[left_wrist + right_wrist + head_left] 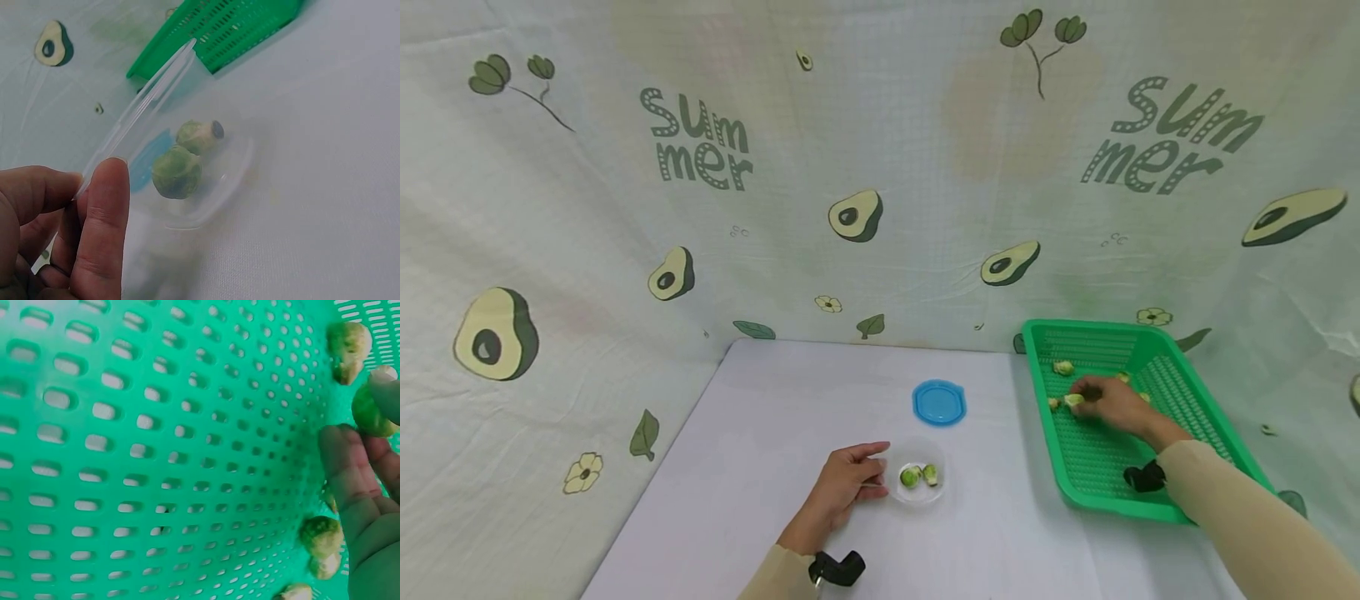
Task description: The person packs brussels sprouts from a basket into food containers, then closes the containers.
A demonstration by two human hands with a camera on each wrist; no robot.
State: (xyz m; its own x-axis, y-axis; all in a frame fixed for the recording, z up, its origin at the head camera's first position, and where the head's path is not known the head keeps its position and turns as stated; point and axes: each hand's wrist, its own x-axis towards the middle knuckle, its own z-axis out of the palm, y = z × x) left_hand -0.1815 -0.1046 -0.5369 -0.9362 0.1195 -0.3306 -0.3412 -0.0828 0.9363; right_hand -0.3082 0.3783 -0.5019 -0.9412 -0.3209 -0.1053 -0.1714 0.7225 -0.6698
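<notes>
A: What is happening at the green basket (1093, 467)?

B: Inside it, the right hand (1116, 406) is pinching a Brussels sprout (369, 415) between thumb and bent fingers. To the left of the basket, on the bench (775, 417), the left hand (842, 483) is holding the near-side rim of a clear container (917, 450).

A: So neither of the hands is opening wide?

B: No. The left thumb and fingers are leaving only a narrow gap, with the thin rim filling it. The right ones are parting by about one sprout.

A: Why is the left hand taking just the edge?

B: I'm guessing it is steadying something light while leaving the mouth uncovered. Two sprouts (911, 477) are lying at the bottom.

A: And why fingertips in the basket?

B: The sprout is small and round, and other sprouts (322, 536) are lying close by, so a fingertip hold is probably suiting the space. The raised mesh sides are likely stopping them from rolling away. Some are hiding behind the hand, so I'm not counting.

A: Where is the blue lid (939, 402) lying?

B: Flat, also left of the basket and touching neither vessel; perhaps it is lying aside to leave the container open.
</notes>
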